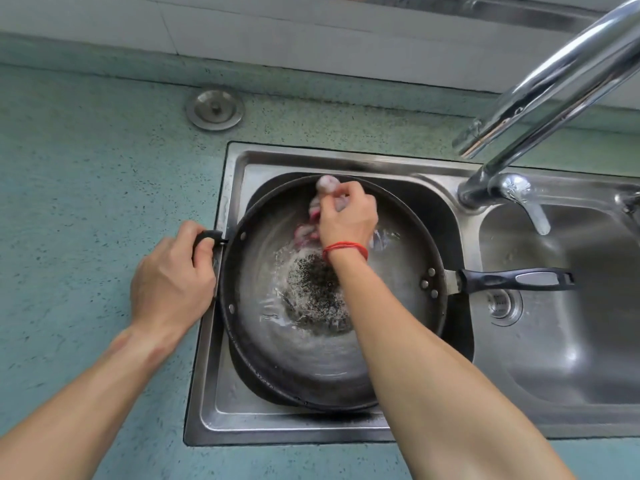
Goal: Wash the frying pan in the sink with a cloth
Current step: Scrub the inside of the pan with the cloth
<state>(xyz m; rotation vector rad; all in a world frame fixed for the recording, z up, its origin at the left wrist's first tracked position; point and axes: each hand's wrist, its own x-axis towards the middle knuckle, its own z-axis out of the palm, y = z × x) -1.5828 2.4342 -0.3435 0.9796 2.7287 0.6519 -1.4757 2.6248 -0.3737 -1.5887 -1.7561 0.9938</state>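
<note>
At pan (311, 358) rim, right grip (348, 220) round cloth (327, 184); left grip (173, 275) seemingly round loop handle (207, 235).

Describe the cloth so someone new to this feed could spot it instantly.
Start at the steel double sink; its left basin holds a big dark frying pan. At the pan's far rim, the right hand grips a bunched cloth, fingers curled round it. It is the only soft, pink-and-white thing among steel and black surfaces.
</note>
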